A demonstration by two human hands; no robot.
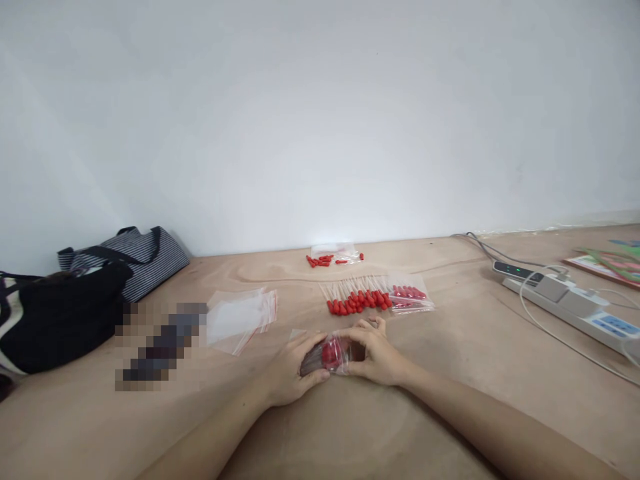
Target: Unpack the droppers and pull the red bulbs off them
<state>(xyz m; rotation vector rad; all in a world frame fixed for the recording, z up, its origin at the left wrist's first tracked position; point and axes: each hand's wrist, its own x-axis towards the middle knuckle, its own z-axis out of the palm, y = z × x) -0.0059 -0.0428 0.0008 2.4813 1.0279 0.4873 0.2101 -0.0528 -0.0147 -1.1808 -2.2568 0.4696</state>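
Between my two hands lies a clear zip bag (334, 355) with red-tipped sticks inside, low over the wooden table. My left hand (296, 370) grips the bag's left part, thumb in front and fingers behind. At the bag's right end, my right hand (376, 353) holds the plastic between thumb and fingers. Just beyond the hands is a row of loose red-tipped sticks (357, 301), their pale ends pointing to the wall. A filled zip bag (411, 298) of red-tipped pieces touches the row's right end. Flat zip bags (240, 319) are stacked to the left.
Small red pieces (320, 261) and a clear bag (333, 251) lie near the wall. A power strip (570, 303) with cables stands at the right, beside colourful papers (607, 263). A black bag (65, 320) and a striped bag (150, 260) sit at the left, near a blurred-out item (165, 347).
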